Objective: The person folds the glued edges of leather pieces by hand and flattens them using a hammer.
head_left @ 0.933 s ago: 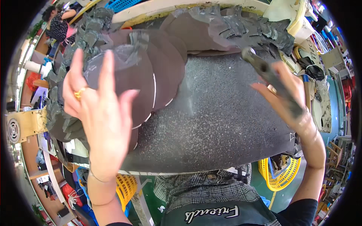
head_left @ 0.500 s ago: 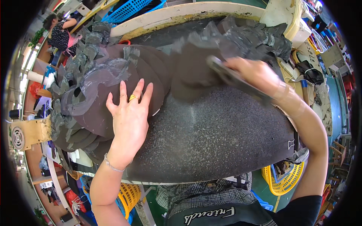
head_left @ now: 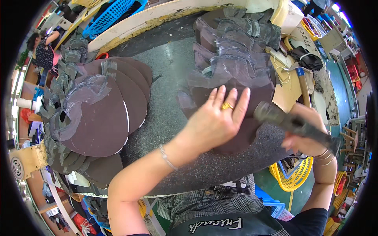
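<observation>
My left hand [head_left: 220,118] lies with straight fingers on a dark brown curved piece [head_left: 252,92] of shoe-upper material, which has a shiny grey coated edge. Under and beyond that piece more of the same kind [head_left: 236,43] overlap in a row on the right half of the board. My right hand [head_left: 309,131] is closed around a dark hammer [head_left: 293,122], just right of the piece. The round face of the hammer is beside the piece's right edge; whether it touches cannot be made out. On the left lies a fanned stack of similar brown pieces [head_left: 96,114].
A speckled dark board [head_left: 169,161] covers the bench, with a pale raised ledge [head_left: 138,25] along its back. To the right lies a second hammer [head_left: 304,88] with a blue and wooden handle. Yellow basket [head_left: 293,179] stands below, blue basket [head_left: 108,19] at the back left.
My left hand has moved from the left stack to the pieces on the right. The hammer in my right hand has come nearer to me and right. My view has shifted.
</observation>
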`<state>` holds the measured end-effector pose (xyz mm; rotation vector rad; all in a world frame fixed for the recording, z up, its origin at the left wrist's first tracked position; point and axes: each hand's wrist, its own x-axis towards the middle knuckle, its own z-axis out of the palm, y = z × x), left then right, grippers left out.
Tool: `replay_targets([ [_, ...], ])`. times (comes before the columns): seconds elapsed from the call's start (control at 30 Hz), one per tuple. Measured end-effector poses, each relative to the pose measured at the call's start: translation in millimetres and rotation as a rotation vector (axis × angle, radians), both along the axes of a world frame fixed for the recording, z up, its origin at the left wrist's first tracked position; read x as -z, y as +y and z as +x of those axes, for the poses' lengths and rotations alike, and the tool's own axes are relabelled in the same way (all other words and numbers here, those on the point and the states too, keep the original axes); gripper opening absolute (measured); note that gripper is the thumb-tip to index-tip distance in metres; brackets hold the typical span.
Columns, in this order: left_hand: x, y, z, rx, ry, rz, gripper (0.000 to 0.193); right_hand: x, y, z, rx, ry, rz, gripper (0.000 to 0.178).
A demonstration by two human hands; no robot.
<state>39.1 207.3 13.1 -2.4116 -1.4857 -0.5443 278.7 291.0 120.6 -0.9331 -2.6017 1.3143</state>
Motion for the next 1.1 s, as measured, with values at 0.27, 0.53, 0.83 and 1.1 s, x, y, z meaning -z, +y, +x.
replay_targets([
  [0.27,-48.6,22.3,-60.9,-0.786,-1.275,0.152,0.032,54.6,16.3,-56.0,-0.168,-0.067,0.509,0.032],
  [0.53,-62.3,-46.8,-80.0,0.059,-0.880,-0.154,0.028,69.7,22.7,-60.8,-0.071,0.022,0.429,0.035],
  [0.83,-55.6,67.4,-66.9,-0.250,-0.392,-0.069,0.023,77.8,18.2,-56.9,-0.073,0.323,0.319,0.023],
  [1.1,-100.7,-4.8,-72.8,0.000,-0.382,0.075,0.013,83.2,27.7,-49.4,-0.002,0.220,0.340,0.027],
])
